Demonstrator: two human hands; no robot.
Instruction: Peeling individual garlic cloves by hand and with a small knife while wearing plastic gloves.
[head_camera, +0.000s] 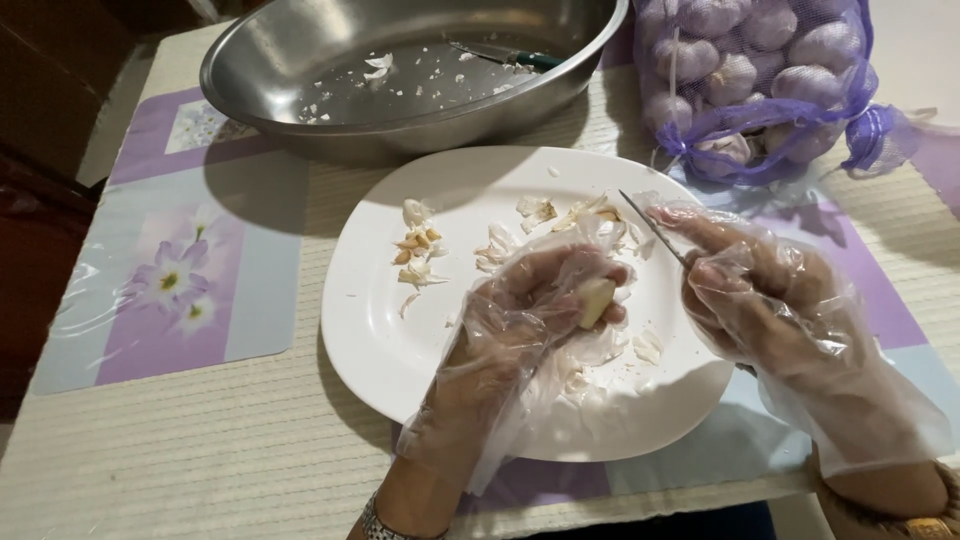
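Left hand (530, 310) pinches garlic clove (594, 300) over plate (370, 300); right hand (770, 300) holds knife (655, 228).

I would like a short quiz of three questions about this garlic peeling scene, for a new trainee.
1. True or false: the left hand holds a garlic clove.
2. What does the right hand hold? A) spoon B) small knife C) fork
3. Where does the purple mesh bag of garlic lie: beside the metal bowl or on the white plate?

Key: 1 true; 2 B; 3 beside the metal bowl.
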